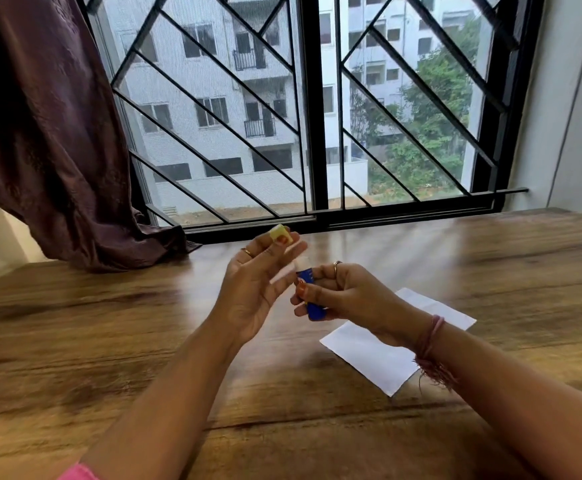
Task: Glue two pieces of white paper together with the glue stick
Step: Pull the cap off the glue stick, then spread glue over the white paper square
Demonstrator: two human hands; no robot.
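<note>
Above a wooden bench (109,323), left hand (255,289) raised with fingers half spread, pinching one yellow cap (280,233) at the fingertips. Right hand (345,292) closed around one uncapped blue glue stick (312,306), long axis near upright, tip tilted toward the left hand. White paper (369,355) flat on the bench just below and right of the right hand, the nearer one; only one sheet countable, a second not discernible.

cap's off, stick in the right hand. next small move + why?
Probably set the yellow cap down on the table to free the left hand. The right hand already grips the blue glue stick, uncapped, and the white paper lies loose under that wrist, so it will likely need steadying before gluing.
</note>
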